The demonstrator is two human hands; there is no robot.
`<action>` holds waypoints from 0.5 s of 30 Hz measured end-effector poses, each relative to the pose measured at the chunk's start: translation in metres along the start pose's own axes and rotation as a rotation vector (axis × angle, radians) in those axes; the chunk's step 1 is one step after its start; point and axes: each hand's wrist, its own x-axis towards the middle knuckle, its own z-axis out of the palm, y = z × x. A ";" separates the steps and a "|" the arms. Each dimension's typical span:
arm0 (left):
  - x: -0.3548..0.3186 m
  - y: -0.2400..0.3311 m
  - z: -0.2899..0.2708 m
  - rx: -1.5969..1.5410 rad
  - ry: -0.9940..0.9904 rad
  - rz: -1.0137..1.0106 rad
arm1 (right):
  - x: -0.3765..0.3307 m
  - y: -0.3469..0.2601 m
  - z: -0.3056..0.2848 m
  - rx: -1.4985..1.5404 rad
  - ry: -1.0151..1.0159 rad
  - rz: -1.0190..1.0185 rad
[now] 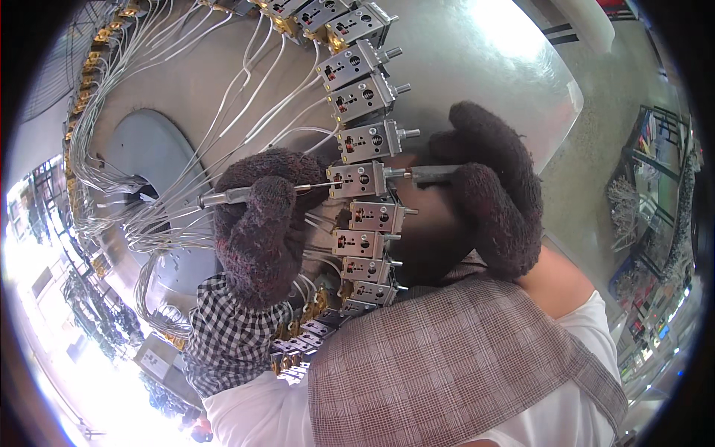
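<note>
My left hand (257,238), in a dark knitted glove, is closed around a slim metal screwdriver-like tool (237,195). Its thin tip reaches the left side of a small metal thermostat-like unit (348,181). On the unit's other side, my right hand (510,194), gloved alike, grips a grey cylindrical tool (433,173) between thumb and fingers. That tool's end meets the unit's protruding shaft. Similar units stand in a curved row above (365,140) and below (372,216) this one, shafts pointing outward. Thin white wires run from them toward the middle of a round metal table.
A grey disc (160,160) lies on the metal table (477,67), with bundled wires (160,231) crossing it. More units with brass-coloured parts (82,97) line the far left rim. Racks with hanging parts (648,171) stand on the floor at right.
</note>
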 end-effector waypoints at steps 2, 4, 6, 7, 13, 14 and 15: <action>-0.001 -0.001 0.001 -0.055 0.004 0.003 | 0.000 -0.001 -0.008 -0.099 -0.062 0.028; -0.002 -0.001 0.002 -0.110 0.007 0.006 | -0.001 0.001 -0.010 -0.197 -0.124 0.056; -0.001 -0.002 0.002 -0.077 0.008 0.018 | -0.002 0.009 -0.007 -0.058 -0.081 -0.040; -0.001 -0.002 0.001 -0.076 0.008 0.017 | -0.001 0.008 -0.004 -0.057 -0.080 -0.039; -0.002 -0.005 -0.004 0.013 0.020 0.029 | 0.008 0.013 -0.016 -0.401 -0.154 -0.314; -0.003 -0.007 -0.004 0.026 0.037 0.049 | 0.009 0.016 -0.021 -0.590 -0.210 -0.442; -0.004 -0.008 -0.003 0.038 0.055 0.070 | 0.009 0.018 -0.023 -0.780 -0.267 -0.570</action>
